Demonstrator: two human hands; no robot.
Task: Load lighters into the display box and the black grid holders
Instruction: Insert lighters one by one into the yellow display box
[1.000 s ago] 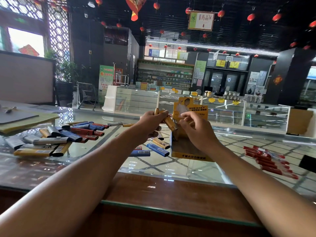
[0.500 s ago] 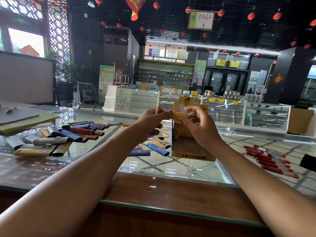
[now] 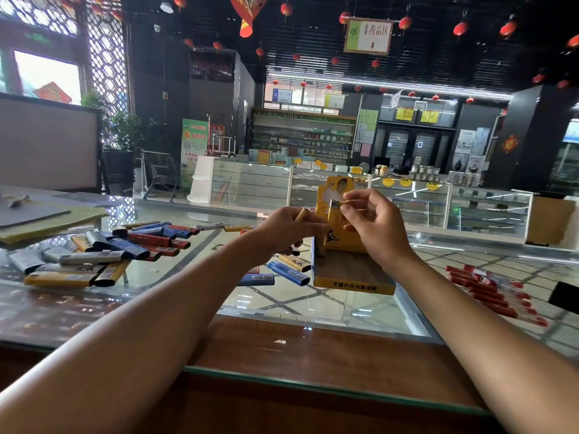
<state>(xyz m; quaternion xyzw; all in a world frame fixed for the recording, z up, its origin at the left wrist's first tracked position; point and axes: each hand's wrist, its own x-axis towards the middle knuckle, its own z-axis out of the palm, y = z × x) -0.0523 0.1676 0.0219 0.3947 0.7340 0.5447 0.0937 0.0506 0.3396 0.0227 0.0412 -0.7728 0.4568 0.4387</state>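
Lighter [image 3: 334, 214] turned upright: we are lowering it into the display box [image 3: 354, 286], right hand [image 3: 376, 228] pinching (left hand [image 3: 286, 231] gripping a spare lighter [image 3: 301, 214])

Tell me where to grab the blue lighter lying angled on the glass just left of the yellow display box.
Probably mid-body, pinched across its two long edges, coming straight down from above: the blue lighter lies flat on the glass counter, and the display box crowds its near end.
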